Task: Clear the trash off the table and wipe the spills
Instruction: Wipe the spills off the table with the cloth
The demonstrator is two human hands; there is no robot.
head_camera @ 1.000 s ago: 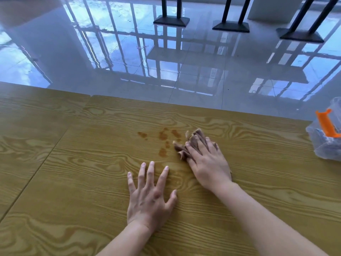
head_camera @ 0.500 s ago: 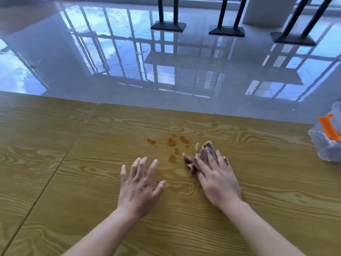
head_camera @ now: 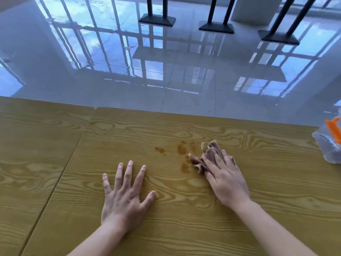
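Observation:
Several brown spill spots [head_camera: 181, 149] mark the wood-grain table [head_camera: 184, 228] near its far edge. My right hand [head_camera: 224, 177] presses flat on a crumpled brown cloth [head_camera: 204, 157] just right of the spots, with the cloth's left edge touching the nearest stain. My left hand [head_camera: 125, 194] lies flat on the table with fingers spread, holding nothing, to the lower left of the spill. Most of the cloth is hidden under my right fingers.
A clear plastic bag with an orange strip [head_camera: 330, 143] sits at the table's right edge. A seam [head_camera: 60, 169] divides this table from a second one on the left. Beyond the far edge is glossy tiled floor with black table bases [head_camera: 215, 28].
My left hand lifted and shifted left, then lies flat again with fingers spread. My right hand stays on the cloth beside the spots. The camera view has tilted slightly.

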